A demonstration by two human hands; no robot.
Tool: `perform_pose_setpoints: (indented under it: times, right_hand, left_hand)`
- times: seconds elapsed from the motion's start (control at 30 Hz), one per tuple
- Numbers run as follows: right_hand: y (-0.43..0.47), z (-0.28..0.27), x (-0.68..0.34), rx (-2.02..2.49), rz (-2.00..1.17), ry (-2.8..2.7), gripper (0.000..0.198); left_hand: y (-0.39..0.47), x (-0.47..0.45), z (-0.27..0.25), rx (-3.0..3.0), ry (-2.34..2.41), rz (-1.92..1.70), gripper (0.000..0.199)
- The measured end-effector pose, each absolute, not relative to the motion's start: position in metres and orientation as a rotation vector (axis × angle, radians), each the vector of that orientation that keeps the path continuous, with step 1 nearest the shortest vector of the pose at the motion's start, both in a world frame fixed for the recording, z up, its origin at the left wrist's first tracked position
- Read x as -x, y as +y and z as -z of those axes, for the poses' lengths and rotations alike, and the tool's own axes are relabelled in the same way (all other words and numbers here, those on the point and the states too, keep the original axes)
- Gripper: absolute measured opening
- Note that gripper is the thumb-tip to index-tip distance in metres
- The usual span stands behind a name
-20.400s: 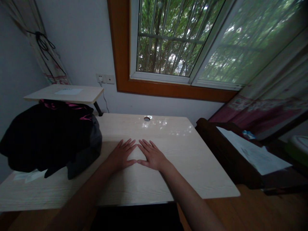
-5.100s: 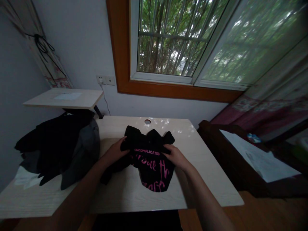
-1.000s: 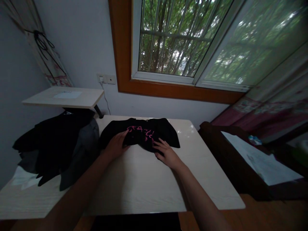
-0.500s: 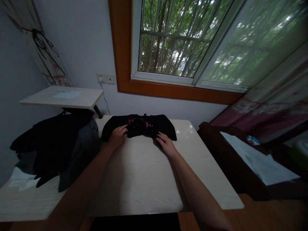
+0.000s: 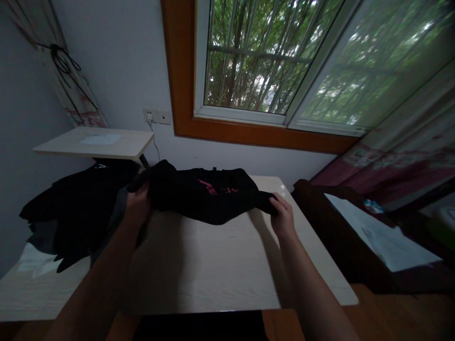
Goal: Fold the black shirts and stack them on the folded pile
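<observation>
Facing window, pale desk beneath shirt

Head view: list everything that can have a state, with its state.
Shirt: stretched wide, near edge sagging
Left hand: closed on shirt
Right hand: closed on shirt
Clothes pile: loosely heaped
Paper on shelf: lying flat
Plug: plugged in
Curtain near shelf: tied back
Window: cannot tell whether open

From my remote station I see a dim room with pale walls. Daylight enters through a sliding window in an orange-brown frame, with bars and green foliage beyond. A tied curtain hangs at left, another curtain at right. The pale surface stands beside dark brown furniture, above a brown floor.
</observation>
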State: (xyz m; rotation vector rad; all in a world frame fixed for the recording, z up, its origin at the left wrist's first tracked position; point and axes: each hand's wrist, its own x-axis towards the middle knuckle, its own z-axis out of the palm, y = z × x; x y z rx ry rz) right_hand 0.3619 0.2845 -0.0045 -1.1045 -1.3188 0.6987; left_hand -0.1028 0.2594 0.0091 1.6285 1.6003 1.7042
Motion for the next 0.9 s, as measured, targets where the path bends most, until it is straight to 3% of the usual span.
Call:
perform_pose_setpoints:
  times: [0.13, 0.3, 0.4, 0.53, 0.67, 0.9]
  right_hand:
    - [0.272, -0.011, -0.378, 1.016, -0.743, -1.363, 0.026]
    - [0.263, -0.007, -0.393, 1.092, -0.837, -1.414, 0.034]
    - [0.262, 0.002, -0.397, 1.174, -0.867, -1.400, 0.040]
    - [0.265, 0.009, -0.400, 1.242, -0.872, -1.330, 0.040]
    - [0.265, 0.012, -0.403, 1.310, -0.939, -1.294, 0.037]
    - [0.249, 0.028, -0.401, 1.463, -0.985, -1.756, 0.044]
  left_hand:
    - [0.237, 0.126, -0.014, -1.308, 1.513, -1.670, 0.026]
    - [0.215, 0.141, -0.013, -1.101, 1.194, -1.450, 0.050]
    - [0.216, 0.137, -0.016, -1.234, 1.048, -1.347, 0.055]
    - [0.227, 0.116, -0.014, -1.513, 1.184, -1.167, 0.035]
    - [0.230, 0.084, -0.004, -1.957, 1.180, -0.839, 0.030]
    - [0.204, 0.038, 0.026, -2.402, 1.345, -0.399, 0.049]
